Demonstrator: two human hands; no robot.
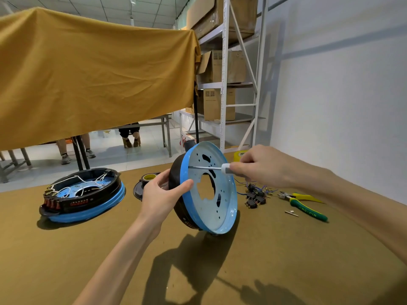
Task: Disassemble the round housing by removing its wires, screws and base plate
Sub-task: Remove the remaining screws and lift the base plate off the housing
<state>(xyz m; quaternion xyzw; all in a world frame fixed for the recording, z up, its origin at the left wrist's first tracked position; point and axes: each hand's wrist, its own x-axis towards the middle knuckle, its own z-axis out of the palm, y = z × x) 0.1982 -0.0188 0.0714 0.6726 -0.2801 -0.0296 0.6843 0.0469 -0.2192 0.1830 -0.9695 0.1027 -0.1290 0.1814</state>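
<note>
Left hand (161, 190) grips the round housing (207, 190) upright on edge — steadying it — while right hand (259, 167) clasps the screwdriver (211, 168), tip at the rim, likely on a screw.

A second round unit (82, 195) with white wiring is seen lying flat at the left of the brown table (286, 260). Green-and-yellow pliers (305, 205) are laid at the right, near a cluster of small black switches (255, 199). A yellow cloth (88, 69) is draped behind, beside a metal shelf (224, 84) loaded with cardboard boxes (220, 67).
</note>
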